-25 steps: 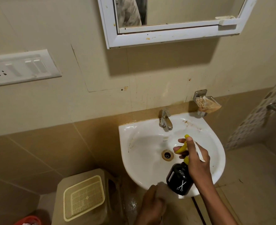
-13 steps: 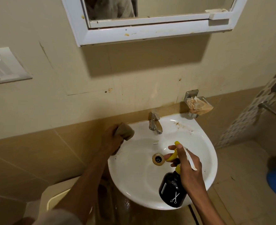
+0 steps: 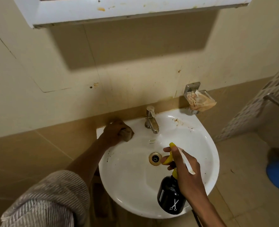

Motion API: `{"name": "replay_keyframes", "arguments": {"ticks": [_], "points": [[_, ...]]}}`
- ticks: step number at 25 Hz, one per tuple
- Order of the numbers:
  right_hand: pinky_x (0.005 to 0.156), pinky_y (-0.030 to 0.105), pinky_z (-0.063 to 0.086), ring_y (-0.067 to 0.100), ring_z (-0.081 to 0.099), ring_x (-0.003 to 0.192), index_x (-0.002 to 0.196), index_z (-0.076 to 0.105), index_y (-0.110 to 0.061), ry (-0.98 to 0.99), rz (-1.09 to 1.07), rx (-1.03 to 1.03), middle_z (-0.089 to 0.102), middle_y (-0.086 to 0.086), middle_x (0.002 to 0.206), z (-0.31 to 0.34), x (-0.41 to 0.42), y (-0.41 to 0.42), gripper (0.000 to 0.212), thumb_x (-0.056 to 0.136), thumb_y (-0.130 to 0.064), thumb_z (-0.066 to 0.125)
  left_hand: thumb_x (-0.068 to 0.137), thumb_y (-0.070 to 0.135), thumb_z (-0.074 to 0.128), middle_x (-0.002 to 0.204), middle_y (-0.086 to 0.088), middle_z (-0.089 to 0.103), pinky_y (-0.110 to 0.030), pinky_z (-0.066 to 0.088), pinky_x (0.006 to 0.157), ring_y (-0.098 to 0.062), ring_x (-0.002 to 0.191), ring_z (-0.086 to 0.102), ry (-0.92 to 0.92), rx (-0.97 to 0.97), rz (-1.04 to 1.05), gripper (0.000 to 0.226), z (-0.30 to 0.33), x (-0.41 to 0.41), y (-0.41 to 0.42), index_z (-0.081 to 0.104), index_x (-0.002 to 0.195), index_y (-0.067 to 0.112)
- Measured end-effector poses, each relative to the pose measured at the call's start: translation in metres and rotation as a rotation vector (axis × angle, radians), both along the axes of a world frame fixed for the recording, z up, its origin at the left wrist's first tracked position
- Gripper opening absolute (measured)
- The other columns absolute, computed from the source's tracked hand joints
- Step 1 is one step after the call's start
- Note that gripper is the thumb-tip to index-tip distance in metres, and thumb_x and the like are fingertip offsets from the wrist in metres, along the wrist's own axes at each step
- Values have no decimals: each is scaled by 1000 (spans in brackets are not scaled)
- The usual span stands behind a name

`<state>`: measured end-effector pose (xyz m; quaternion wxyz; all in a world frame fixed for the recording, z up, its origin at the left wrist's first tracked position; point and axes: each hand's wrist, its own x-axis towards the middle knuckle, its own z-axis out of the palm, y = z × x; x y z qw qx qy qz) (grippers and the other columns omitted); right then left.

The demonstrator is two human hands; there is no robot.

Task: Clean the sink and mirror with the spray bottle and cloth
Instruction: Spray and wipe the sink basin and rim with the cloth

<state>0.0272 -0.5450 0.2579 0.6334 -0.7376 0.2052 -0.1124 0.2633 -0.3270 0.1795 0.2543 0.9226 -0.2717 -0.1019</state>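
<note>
The sink [image 3: 201,145] is white with brown specks; the spray bottle [image 3: 169,198] is black with a yellow trigger and white scissors mark. The sleeve [image 3: 50,199] shows grey-and-white stripes.

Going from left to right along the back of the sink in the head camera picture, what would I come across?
Left hand gripping the cloth on the sink's back left corner → metal tap → brown stains on the rim → wall soap dish holding a crumpled wrapper.
</note>
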Motion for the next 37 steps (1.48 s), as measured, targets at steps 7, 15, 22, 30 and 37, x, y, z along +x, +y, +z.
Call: {"name": "replay_keyframes", "arguments": {"ticks": [7,15,22,30,37], "points": [[76,30,58,6,72,75,98,78,-24,26,107,22,81,-1,82,-16,42,45,39,104,-51,50,67,4,49,97,19,62,-43,43,83,-11,91,57,-181,-74,-20,39,-19,-42,45,70,92,24],[81,38,61,16,77,82,93,78,-16,-13,89,-53,81,4,82,-2,53,62,43,107,-46,52,75,10,59,102,-1,60,-40,44,83,-23,89,57,-117,68,98,23,-14,-105,50,72,93,15],[81,38,59,13,74,81,97,79,-24,-21,41,-29,80,0,81,10,13,72,39,106,-50,51,88,48,41,103,-6,61,-45,38,103,-28,102,53,64,342,198,46,-5,-158,27,72,94,15],[71,26,60,17,74,75,99,79,-23,-57,-41,-64,81,1,81,31,-25,57,39,108,-47,50,101,35,36,119,-10,64,-46,23,115,-29,118,55,165,373,158,39,12,-221,-30,63,113,9],[73,37,59,12,73,76,95,77,-27,-71,-154,-112,81,-1,80,47,-37,28,41,109,-49,45,87,21,57,101,-2,58,-36,39,90,-26,106,47,386,-52,355,5,14,-284,-74,61,89,19]]}}
